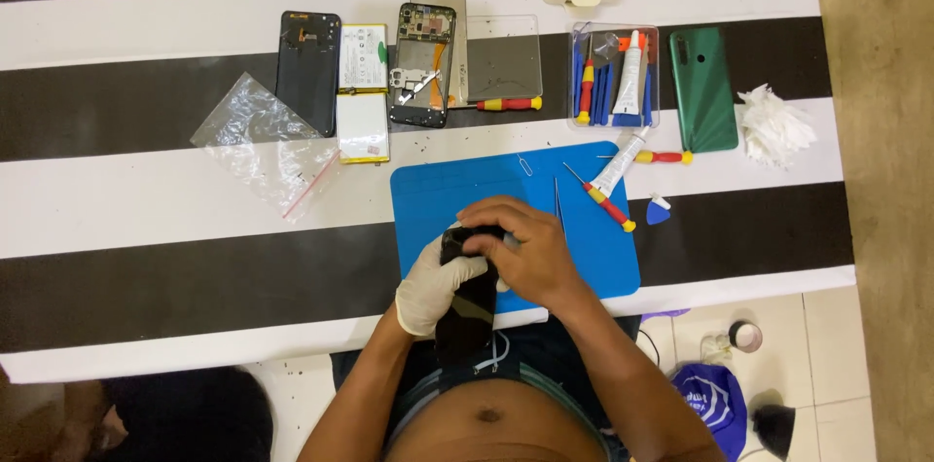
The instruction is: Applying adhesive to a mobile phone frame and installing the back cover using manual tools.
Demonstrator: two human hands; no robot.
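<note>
L hand (438,289), in a white glove, is wrapped round the lower left side of a black phone (467,302), fingers curled shut on it. R hand (520,253), bare, sits over the phone's top end, fingers bent down onto its upper edge and thumb side against the body; closed on it too. Phone stands lengthwise between both hands, top end under the R fingers, bottom end pointing back toward the torso, hanging past the table's near edge. Which face is up: can't tell.

Both hands hover over the near part of a blue work mat (603,248). Just beyond the R hand, on the mat: thin metal tweezers (557,204) and a small SIM pin (526,166). Further out and to the R: a red/yellow screwdriver (605,201) and a white glue tube (619,162), crossing each other at the mat's far R corner. Blue pick (659,211) just off the mat's R edge.

Well beyond the hands, far row: open phone frame w/ exposed boards (421,63), battery (363,92) to its L, dark back cover (308,68) further L, clear plastic bag (261,141) nearest the L side. To the far R: clear tool tray (613,73), green back cover (702,88), wad of white tissue (773,126). All on a black-and-white striped table (146,199).
</note>
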